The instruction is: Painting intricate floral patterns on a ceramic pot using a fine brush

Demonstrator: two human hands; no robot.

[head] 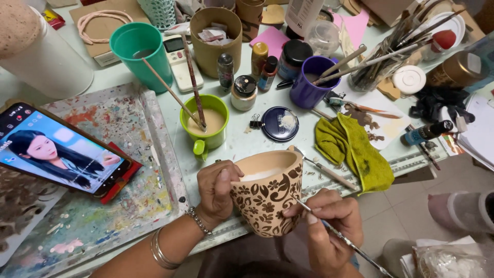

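Note:
My left hand [216, 191] grips the rim of a tan clay pot [267, 193] covered in a dark brown flower and vine pattern, tilting it over the table's front edge. My right hand [328, 226] holds a thin paintbrush [346, 241] like a pen, its tip touching the pot's lower right side. Just beyond the pot stands a lime green cup [205, 121] of beige liquid with two brushes resting in it.
A paint-stained tray [134, 170] and a phone [56, 149] playing a video lie at left. A teal cup [140, 49], purple cup [309, 80], small paint bottles [244, 92], a dark lid [280, 123], a brush jar [378, 64] and a yellow-green rag [352, 149] crowd the table.

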